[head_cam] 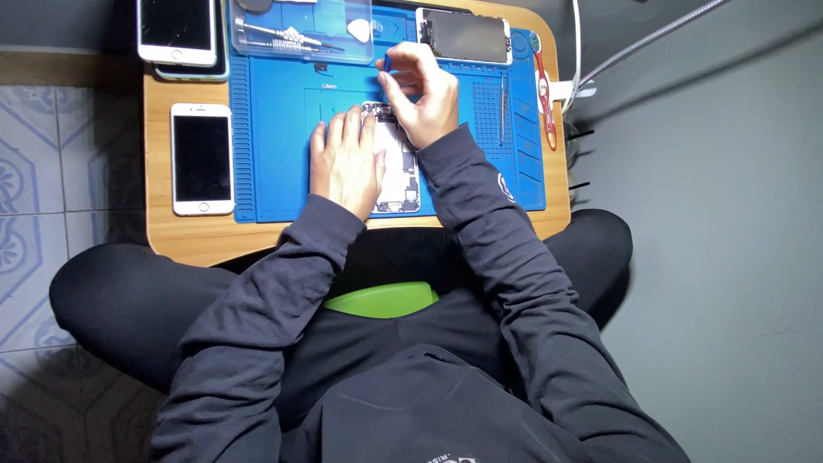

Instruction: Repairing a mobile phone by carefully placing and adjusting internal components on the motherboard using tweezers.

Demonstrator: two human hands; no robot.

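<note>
**Opened phone under both hands, thin blue tool at its top end**

Head view: The person sits cross-legged at a small wooden worktop (184, 244) covered in the middle by a blue mat (274, 146). On the mat lies an opened phone (401, 176), its inner parts showing, lengthwise toward the person. The left hand (345, 161) lies flat on the left side of the phone and presses it down; its fingers (339, 129) are stretched and close on nothing. The right hand (422, 90) is at the top end of the phone, fingers pinched together on a thin blue tool (387, 62) that stands nearly upright. The tip is hidden behind the fingers, so I cannot tell which part it touches.

In my judgement the step in hand is work on a small part at the phone's upper end. The next move calls for a light, steady right hand while the left keeps the phone from sliding.

Nearby lie a removed screen (465, 38), a clear tool case (300, 33), two white phones (202, 159) (177, 31) and red tweezers (543, 94).
</note>
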